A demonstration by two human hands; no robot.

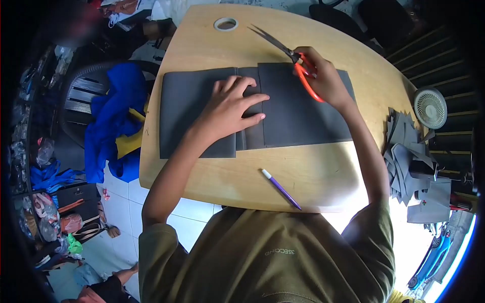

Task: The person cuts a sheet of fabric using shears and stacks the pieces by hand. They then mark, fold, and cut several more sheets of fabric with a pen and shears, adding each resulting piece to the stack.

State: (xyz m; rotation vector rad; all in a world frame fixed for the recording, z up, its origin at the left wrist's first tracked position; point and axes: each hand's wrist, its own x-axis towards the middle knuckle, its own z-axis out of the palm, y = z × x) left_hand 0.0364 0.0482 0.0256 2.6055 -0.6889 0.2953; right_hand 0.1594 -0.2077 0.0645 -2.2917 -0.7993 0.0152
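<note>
Dark grey sheet material lies across the wooden table, its left and right panels meeting at a narrower strip in the middle. My left hand rests over the left panel and the middle strip with fingers spread, holding nothing. In my right hand is a pair of scissors with orange handles, fingers wrapped around them. The dark blades point up and left, past the sheet's far edge, and look nearly closed. A purple pen with a white cap lies near the table's front edge.
A roll of tape sits at the table's far left. Grey offcuts and a small white fan are at the right. Blue cloth hangs over a chair at the left. Part of another person shows lower left.
</note>
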